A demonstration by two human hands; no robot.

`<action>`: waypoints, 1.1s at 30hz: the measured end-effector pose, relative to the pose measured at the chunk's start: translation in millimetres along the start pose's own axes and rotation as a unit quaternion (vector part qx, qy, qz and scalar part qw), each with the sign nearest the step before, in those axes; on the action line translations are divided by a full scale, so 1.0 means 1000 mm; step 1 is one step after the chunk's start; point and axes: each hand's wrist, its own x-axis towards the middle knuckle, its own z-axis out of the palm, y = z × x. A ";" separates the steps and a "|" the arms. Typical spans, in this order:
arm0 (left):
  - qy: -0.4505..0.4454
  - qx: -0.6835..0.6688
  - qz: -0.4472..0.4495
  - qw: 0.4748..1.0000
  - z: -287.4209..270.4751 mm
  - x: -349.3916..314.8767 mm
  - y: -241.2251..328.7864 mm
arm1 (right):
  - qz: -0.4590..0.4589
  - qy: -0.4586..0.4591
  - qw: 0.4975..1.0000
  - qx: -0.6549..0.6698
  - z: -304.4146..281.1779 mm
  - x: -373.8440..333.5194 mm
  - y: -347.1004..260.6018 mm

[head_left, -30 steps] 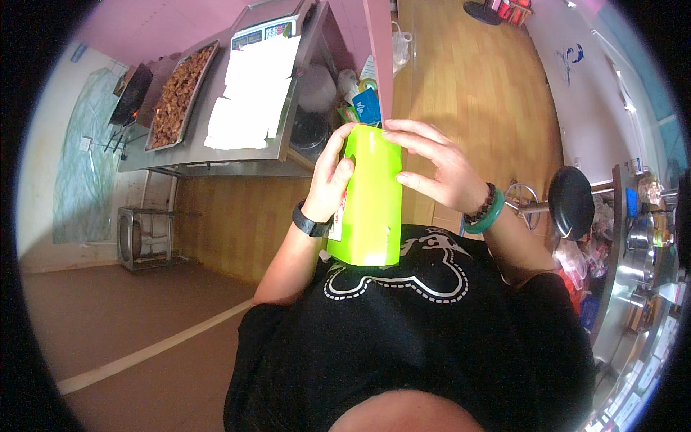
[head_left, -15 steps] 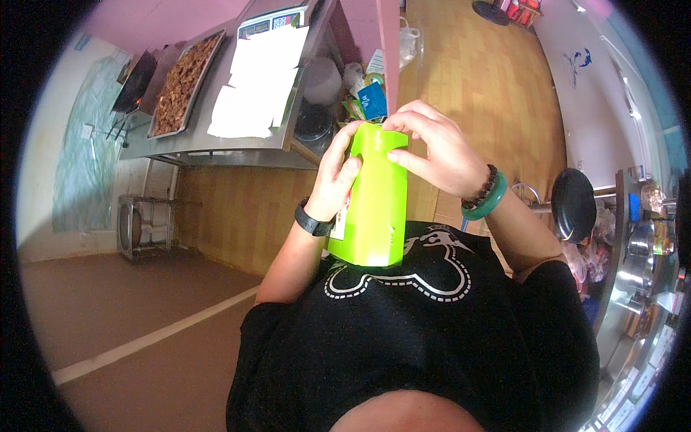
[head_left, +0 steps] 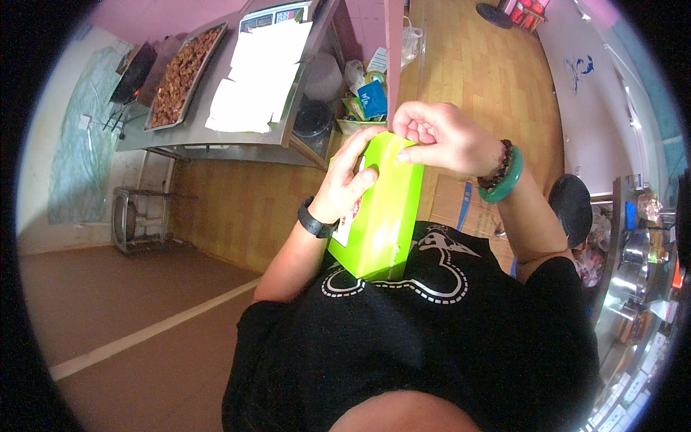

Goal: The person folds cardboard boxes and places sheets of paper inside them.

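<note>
A bright green box [head_left: 389, 209], apparently cardboard, is held upright against the front of my black shirt. It has a white and red label on its left face. My left hand [head_left: 347, 176], with a black watch on the wrist, grips the box's upper left side, its thumb on the near face. My right hand [head_left: 450, 140] wears a dark bead bracelet and a green bangle. Its fingers are curled at the box's top right edge, with the thumb against the near face, pinching that corner. The far side of the box is hidden.
A steel table [head_left: 180, 140] at the upper left carries a tray of brown food pieces [head_left: 183, 79] and white paper sheets [head_left: 255, 79]. A blue packet [head_left: 373, 99] lies among clutter beside it. To my right are a round black stool seat [head_left: 570, 210] and a crowded shelf.
The box has turned and tilted slightly to the right, so more of its left face shows. My right hand's fingers have curled in at its top edge.
</note>
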 end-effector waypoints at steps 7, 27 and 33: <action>-0.041 -0.061 -0.069 0.995 0.009 -0.001 -0.014 | -0.079 -0.058 0.969 -0.225 -0.010 -0.006 -0.007; -0.166 -0.199 -0.189 0.947 0.039 0.009 -0.022 | -0.096 -0.265 0.907 -0.313 -0.034 -0.019 0.006; -0.194 -0.168 -0.200 0.945 0.050 0.012 -0.032 | -0.053 -0.297 0.919 -0.254 -0.042 -0.038 0.018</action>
